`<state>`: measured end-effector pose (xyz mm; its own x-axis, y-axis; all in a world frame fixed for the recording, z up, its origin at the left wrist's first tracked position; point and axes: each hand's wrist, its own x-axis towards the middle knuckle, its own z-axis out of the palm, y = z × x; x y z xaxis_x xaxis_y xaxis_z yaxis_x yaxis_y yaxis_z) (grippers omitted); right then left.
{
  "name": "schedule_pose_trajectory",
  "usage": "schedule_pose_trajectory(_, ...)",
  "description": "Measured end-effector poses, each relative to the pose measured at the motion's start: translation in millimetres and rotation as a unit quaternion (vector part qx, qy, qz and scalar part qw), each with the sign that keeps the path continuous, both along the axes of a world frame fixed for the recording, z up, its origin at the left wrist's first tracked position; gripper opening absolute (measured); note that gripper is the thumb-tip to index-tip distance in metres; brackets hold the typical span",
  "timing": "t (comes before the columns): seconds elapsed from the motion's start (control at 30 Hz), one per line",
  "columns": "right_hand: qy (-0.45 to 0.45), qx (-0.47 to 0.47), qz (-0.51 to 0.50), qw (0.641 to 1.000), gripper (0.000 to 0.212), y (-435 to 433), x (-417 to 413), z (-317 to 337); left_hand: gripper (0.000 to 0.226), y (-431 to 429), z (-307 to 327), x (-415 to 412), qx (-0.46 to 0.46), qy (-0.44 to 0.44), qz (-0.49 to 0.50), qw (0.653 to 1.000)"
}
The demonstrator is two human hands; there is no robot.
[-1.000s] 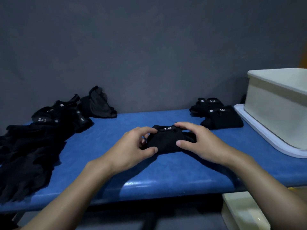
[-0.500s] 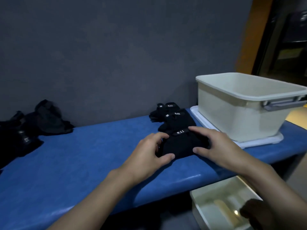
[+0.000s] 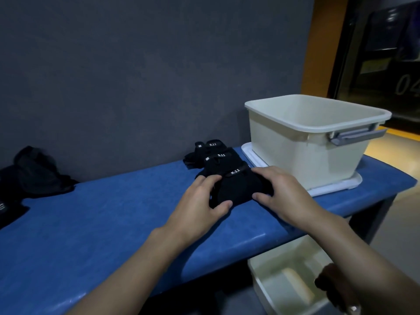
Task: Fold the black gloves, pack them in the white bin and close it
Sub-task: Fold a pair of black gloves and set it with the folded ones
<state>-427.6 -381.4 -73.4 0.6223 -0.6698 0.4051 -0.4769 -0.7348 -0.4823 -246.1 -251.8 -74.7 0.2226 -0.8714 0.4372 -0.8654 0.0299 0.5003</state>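
Note:
A folded black glove [image 3: 237,187] with a white "5.11" label lies on the blue bench [image 3: 109,214], held between both hands. My left hand [image 3: 200,201] grips its left side, thumb at the near edge. My right hand [image 3: 281,192] grips its right side. Two more folded black gloves [image 3: 213,153] lie in a row just behind it, touching it. The white bin [image 3: 311,142] stands open to the right on its white lid [image 3: 336,187], which lies flat on the bench. Its inside is hidden from here.
Unfolded black gloves [image 3: 34,173] lie in a heap at the far left of the bench. A grey wall runs close behind. Another white bin [image 3: 286,283] stands on the floor under the bench's right end. A grey handle [image 3: 354,134] sticks out from the bin.
Both hands have slid the folded glove to the right along the bench until it lies against the two folded gloves beside the bin. My view has turned right with it.

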Motion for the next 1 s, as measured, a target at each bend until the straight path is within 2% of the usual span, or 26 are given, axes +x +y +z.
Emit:
schedule_pose_trajectory(0.23, 0.002, 0.008, -0.005, 1.0, 0.06, -1, 5, 2, 0.06, 0, -1, 1, 0.003, 0.002, 0.017, 1.0)
schedule_pose_trajectory(0.4, -0.008, 0.0, -0.004, 1.0, 0.052, 3, 4, 4, 0.062, 2, 0, 1, 0.011, 0.01, 0.014, 1.0)
schedule_pose_trajectory(0.53, -0.025, -0.004, -0.017, 1.0, 0.064, 5, 4, 6, 0.062, 4, 3, 1, 0.01, 0.01, 0.016, 1.0)
schedule_pose_trajectory(0.77, -0.052, -0.027, -0.016, 0.998, 0.061, 19, 15, 14, 0.056, 17, 8, 8, 0.004, 0.016, 0.024, 1.0)
schedule_pose_trajectory(0.9, -0.063, -0.052, -0.022, 0.996, 0.059, 31, 33, 20, 0.052, 35, 16, 21, 0.013, 0.014, 0.044, 0.999)
schedule_pose_trajectory(1.0, -0.042, -0.11, -0.05, 0.992, 0.059, 42, 51, 22, 0.048, 54, 21, 35, 0.016, 0.005, 0.073, 0.997)
